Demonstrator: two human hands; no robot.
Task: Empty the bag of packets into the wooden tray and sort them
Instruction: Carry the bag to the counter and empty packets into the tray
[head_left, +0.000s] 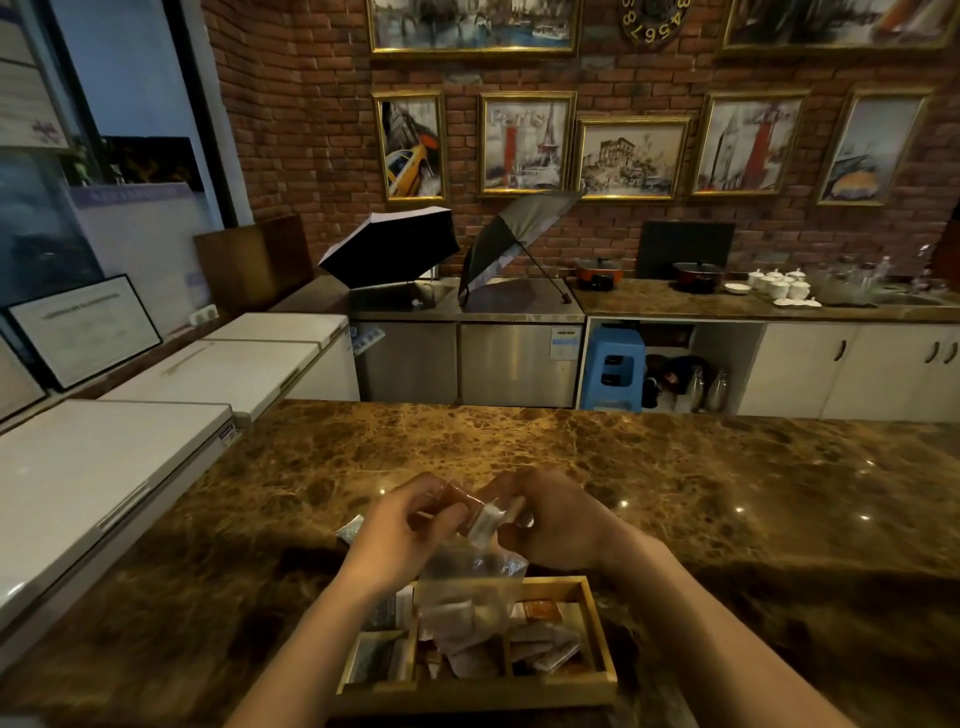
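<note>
Low in the centre of the frame, both hands are raised above a wooden tray (597, 639) that sits on a brown marbled counter (727, 467). The left hand (400, 525) and the right hand (556, 519) are close together, each with fingers pinched shut on the upper end of a clear plastic bag (467, 582) (the bag's top is bunched between them and partly blurred). The bag hangs down from the hands, its lower part reaching into the tray's middle section. Small packets (540, 644) lie loose in the tray: white and orange-brown ones in the middle and right compartments, darker ones in the two left compartments. A few packets also show through the bag's film. One silvery packet (349, 530) lies on the counter just left of the left wrist. Behind the counter, in the upper half of the frame, two open umbrellas (395, 244) rest on a steel cabinet.
</note>
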